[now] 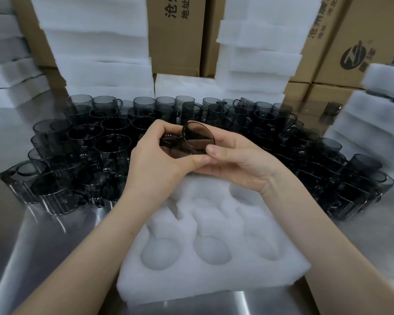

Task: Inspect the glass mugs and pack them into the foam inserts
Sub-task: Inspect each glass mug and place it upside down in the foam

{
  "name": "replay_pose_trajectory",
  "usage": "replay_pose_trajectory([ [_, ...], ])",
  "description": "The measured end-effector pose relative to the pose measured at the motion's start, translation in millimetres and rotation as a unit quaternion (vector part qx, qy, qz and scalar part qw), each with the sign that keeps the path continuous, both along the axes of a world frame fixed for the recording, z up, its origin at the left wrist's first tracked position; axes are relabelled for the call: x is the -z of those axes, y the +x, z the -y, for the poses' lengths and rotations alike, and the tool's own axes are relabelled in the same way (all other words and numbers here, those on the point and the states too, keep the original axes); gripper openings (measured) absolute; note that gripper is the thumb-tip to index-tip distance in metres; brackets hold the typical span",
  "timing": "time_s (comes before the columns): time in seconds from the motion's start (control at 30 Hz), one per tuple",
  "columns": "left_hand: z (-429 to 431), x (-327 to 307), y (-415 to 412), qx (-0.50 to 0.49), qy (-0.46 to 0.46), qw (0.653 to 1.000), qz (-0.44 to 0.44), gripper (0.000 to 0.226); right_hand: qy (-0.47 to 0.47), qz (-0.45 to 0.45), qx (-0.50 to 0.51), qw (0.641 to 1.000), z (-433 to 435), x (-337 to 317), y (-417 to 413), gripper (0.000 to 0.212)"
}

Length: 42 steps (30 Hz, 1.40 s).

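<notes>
Over foam (pixel 214 278), fingers (pixel 164 129) seemingly around mug (pixel 198 137)

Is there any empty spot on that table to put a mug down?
Yes: bare table at the near left, between the mugs and the foam insert, plus a strip along its front. The insert's visible pockets are empty. Behind and on both sides, mugs stand packed tight.

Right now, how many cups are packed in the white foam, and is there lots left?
None yet in this foam insert: every hole that shows is empty. The left hand and right hand hold one brownish mug tilted above it, likely being checked. Left to do: that mug, plus the crowd of grey mugs waiting on the metal table.
</notes>
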<state>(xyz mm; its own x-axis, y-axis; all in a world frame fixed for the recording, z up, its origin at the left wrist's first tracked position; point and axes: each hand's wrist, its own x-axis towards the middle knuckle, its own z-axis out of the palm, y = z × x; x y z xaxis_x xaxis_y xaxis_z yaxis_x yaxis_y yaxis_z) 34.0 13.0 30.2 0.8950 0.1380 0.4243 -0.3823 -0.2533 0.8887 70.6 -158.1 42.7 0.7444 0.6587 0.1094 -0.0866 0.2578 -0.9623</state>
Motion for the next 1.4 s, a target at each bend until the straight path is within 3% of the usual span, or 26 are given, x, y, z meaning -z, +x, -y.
replay_pose_trajectory([
  [0.2,0,3,0,0.003,0.064,0.998,0.017,0.058,-0.067,0.059,0.097,0.991,-4,2,-2,0.044],
  [0.37,5,3,-2,0.008,0.171,0.984,0.041,0.066,-0.172,0.162,0.202,0.951,-11,2,-5,0.029],
  [0.5,7,3,-3,-0.022,0.238,0.969,0.065,0.061,-0.164,0.183,0.259,0.934,-14,4,-3,0.016],
  [0.57,7,3,-5,-0.034,0.209,0.974,0.084,0.060,-0.122,0.131,0.245,0.953,-15,4,-1,0.024],
  [0.67,6,0,-7,-0.031,0.078,0.993,0.079,0.057,-0.064,0.051,0.184,0.979,-11,1,2,0.041],
  [0.77,2,2,-5,0.042,-0.083,0.991,0.092,0.056,-0.036,0.030,0.118,0.992,-7,2,4,0.044],
  [0.87,-2,3,-1,0.123,-0.146,0.978,0.084,0.064,-0.029,0.061,0.077,0.995,-5,3,1,0.051],
  [1.07,-3,7,2,0.143,-0.094,0.984,0.044,0.062,-0.050,0.128,0.117,0.984,-4,3,0,0.071],
  [1.2,-6,7,2,0.149,-0.011,0.989,0.025,0.069,-0.053,0.153,0.131,0.978,-2,3,0,0.057],
  [1.3,-4,6,-1,0.133,0.064,0.989,0.030,0.073,-0.059,0.158,0.171,0.971,-5,4,-1,0.029],
  [1.4,0,7,-2,0.108,0.099,0.988,0.040,0.078,-0.058,0.166,0.219,0.960,-8,5,0,0.019],
])
